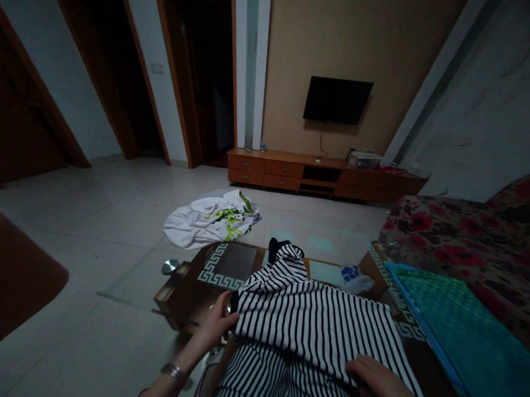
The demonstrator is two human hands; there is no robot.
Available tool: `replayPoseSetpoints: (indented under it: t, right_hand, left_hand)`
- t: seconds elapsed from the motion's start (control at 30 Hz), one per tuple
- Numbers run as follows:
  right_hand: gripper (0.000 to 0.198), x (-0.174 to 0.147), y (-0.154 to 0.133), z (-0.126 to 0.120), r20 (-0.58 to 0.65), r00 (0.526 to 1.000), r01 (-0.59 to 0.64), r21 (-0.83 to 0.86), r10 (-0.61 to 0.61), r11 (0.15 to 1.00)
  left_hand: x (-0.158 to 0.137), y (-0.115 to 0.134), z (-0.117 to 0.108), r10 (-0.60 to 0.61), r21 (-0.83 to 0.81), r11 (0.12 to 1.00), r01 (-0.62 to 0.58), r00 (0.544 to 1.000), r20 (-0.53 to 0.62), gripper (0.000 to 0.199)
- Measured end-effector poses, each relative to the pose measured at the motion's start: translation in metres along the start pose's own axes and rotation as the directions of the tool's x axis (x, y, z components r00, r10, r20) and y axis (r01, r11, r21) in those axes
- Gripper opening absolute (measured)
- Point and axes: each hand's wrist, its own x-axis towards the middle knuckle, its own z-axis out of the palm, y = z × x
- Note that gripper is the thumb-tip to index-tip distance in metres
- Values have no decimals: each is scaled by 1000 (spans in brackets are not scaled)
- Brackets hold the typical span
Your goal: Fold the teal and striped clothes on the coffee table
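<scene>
A black-and-white striped shirt (pixel 317 316) lies spread over the glass coffee table (pixel 192 294), with one sleeve bunched toward the far edge. At its black-trimmed left end, my left hand (pixel 219 321) is closed on the cloth between thumb and fingers. My right hand (pixel 378 379) is closed on the near edge of the shirt, lower right; its fingertips are partly hidden. More striped cloth (pixel 276 375) shows below the near edge, over my lap.
A white garment with green print (pixel 216 217) lies at the table's far left. A folded teal cloth (pixel 469 327) rests on the right, by a flowered sofa (pixel 459 234). A blue-and-white plastic bag (pixel 355 280) sits near the far edge. Beyond stands a TV cabinet (pixel 283 170).
</scene>
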Motion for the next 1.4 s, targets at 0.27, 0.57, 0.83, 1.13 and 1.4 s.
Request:
replayPoseSetpoints:
  t: [0.27,0.57,0.83,1.13,1.4]
  right_hand:
    - [34,121,-84,-96,-271,899,334,-85,-344,939]
    - [39,320,-86,-108,-427,904,56,150,13,987]
    - [31,253,-35,-116,-863,434,32,300,257,953]
    - [28,209,15,-111,-600,765,-310,-24,234,951]
    - [11,337,-48,-118,-408,865,-139,364,291,921]
  left_hand:
    - [17,32,14,558,344,802,-488,818,-138,40]
    - [51,24,58,549,388,775,-499,836,-22,38]
    - [51,23,57,554,351,791,-501,830,-62,23]
    - [50,26,55,545,333,799,-500,837,-51,26]
    - [52,25,54,521,325,816,-478,852,-57,30]
